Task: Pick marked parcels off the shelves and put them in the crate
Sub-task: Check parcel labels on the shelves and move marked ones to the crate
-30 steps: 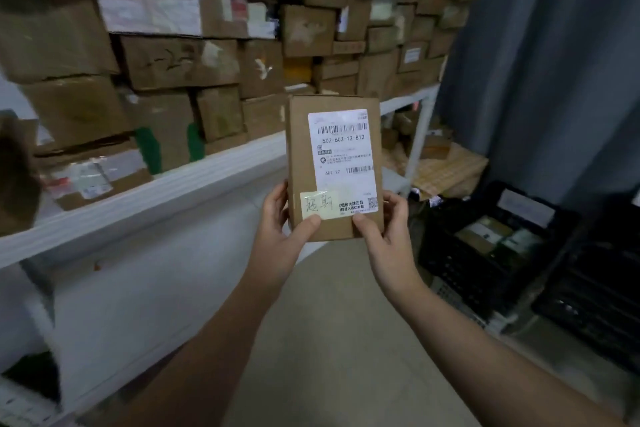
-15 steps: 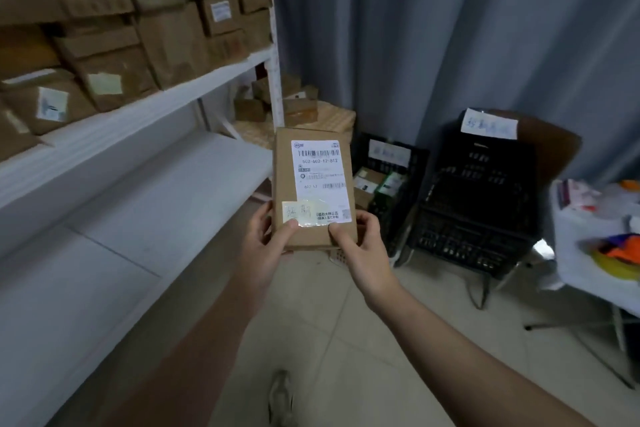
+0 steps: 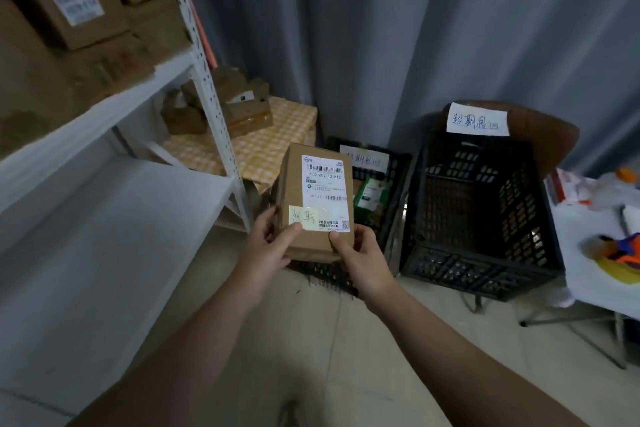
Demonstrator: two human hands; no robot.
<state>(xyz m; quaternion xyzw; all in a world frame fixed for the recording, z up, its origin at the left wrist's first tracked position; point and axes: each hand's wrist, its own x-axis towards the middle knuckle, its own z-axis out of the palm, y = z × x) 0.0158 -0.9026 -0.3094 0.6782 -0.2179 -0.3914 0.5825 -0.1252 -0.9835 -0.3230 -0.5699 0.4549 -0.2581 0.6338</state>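
A brown cardboard parcel (image 3: 298,184) with a white shipping label and a handwritten yellow note is held upright in front of me. My left hand (image 3: 266,246) grips its lower left corner, thumb on the note. My right hand (image 3: 363,253) grips its lower right corner, thumb on the label. Behind the parcel a low black crate (image 3: 391,184) with a paper sign holds a few packages. A taller black crate (image 3: 478,215), also signed, stands to its right with nothing visible inside.
White metal shelving (image 3: 211,104) on the left carries stacked cardboard boxes (image 3: 76,7) on its upper level. A low checked-cloth surface (image 3: 273,139) with more boxes sits behind the shelf post. Grey curtains hang at the back. A white table (image 3: 595,253) with colourful items is at right.
My view has swung right and down from the shelves toward the crates. Both hands keep their hold on the parcel, which is now closer to the low crate.
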